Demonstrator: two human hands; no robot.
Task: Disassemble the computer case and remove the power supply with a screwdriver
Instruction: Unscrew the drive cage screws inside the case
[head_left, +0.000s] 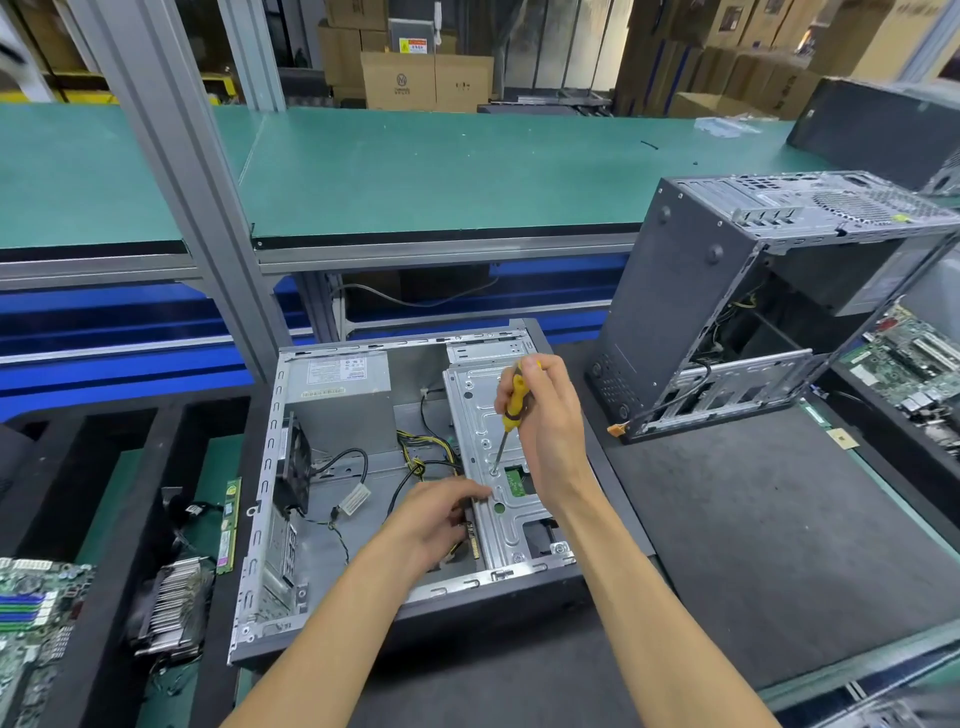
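1. Head view, centre of frame: computer case (363, 613) is lying on its side, open face up, giving access from above.
2. Right hand (545, 415) is gripping the yellow screwdriver (511, 402), fingers curled round the handle; the shaft is pointing down, tip sitting in a hole of the drive cage (498, 530), likely working a screw.
3. Left hand (441, 512) is resting on the cage's left edge, fingers curled over it, apparently steadying it.
4. Power supply (345, 387) is sitting in the case's upper-left corner, wires (426, 452) trailing toward the cage; not yet removed.
5. Second case (727, 312) is standing at right of frame, on the black mat (779, 545).
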